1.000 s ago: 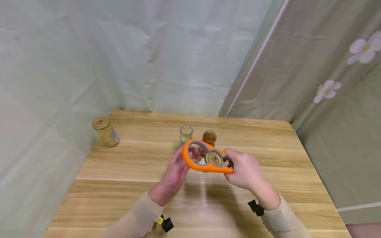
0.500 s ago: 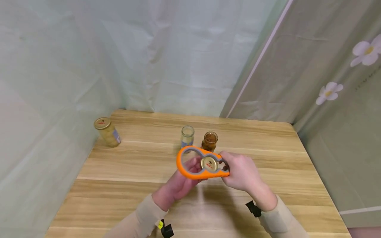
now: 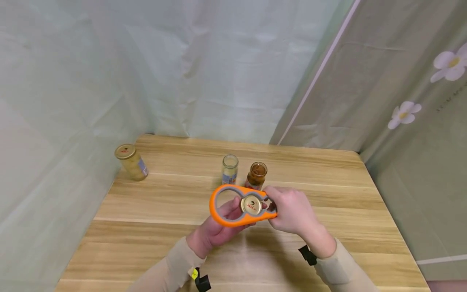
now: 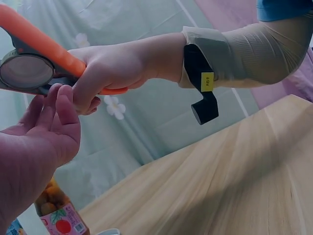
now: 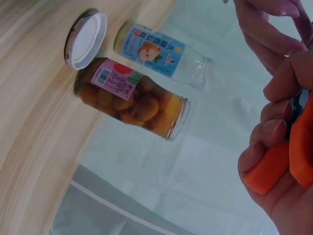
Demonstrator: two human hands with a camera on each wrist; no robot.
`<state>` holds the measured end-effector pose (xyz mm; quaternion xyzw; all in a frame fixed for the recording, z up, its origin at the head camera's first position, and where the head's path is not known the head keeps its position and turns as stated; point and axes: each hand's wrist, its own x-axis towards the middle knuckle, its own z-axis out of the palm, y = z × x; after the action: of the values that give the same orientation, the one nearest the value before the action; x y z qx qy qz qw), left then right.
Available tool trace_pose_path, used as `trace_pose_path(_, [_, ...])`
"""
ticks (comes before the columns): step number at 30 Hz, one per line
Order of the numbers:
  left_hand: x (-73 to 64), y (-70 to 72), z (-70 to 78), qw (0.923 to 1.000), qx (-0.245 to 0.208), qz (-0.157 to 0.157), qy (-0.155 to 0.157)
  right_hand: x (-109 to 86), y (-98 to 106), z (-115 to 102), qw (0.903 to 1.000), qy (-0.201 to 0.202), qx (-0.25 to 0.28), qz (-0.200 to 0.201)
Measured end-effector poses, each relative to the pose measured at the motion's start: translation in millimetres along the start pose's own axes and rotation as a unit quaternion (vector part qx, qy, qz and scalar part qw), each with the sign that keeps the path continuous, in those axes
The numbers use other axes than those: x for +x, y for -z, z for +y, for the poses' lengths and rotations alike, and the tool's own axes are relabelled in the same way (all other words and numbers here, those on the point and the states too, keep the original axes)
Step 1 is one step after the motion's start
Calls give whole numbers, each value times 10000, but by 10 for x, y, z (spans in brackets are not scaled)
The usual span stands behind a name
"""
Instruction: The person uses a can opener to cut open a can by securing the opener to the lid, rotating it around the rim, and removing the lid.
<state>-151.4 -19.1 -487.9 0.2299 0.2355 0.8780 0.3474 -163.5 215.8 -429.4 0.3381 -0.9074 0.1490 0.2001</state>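
Observation:
My right hand (image 3: 293,209) grips the narrow end of an orange jar opener (image 3: 219,217) with grey inner edges, held above the table. A gold jar lid (image 3: 251,205) sits in the opener's middle opening; its underside shows in the left wrist view. From below, my left hand (image 3: 220,229) reaches to the lid, thumb at its left side and fingertips near its right side. In the left wrist view the fingers (image 4: 63,105) bend up against the opener's lower edge; the thumb is hidden there. Right fingers (image 5: 274,125) curl round the orange handle.
Behind the opener stand an uncapped pale jar with a blue label (image 3: 230,168) and an uncapped jar of brown round fruit (image 3: 257,174). Beside them lies a lid, white inside (image 5: 88,41). A capped jar (image 3: 132,162) stands at the table's left edge. Curtains enclose the table.
The opener with the gold lid has moved left and slightly toward me. My left hand has come in beneath it, its thumb and fingers now at the lid.

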Motion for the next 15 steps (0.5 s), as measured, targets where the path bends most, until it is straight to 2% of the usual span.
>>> trace_pose_path(6, [6, 16, 10, 9993, -351, -130, -4, 16, -13, 17, 9998, 157, 8, 113])
trace_pose_path(15, [-7, 51, -8, 9997, 24, -27, 239, 0, -28, 20, 9995, 281, -57, 140])
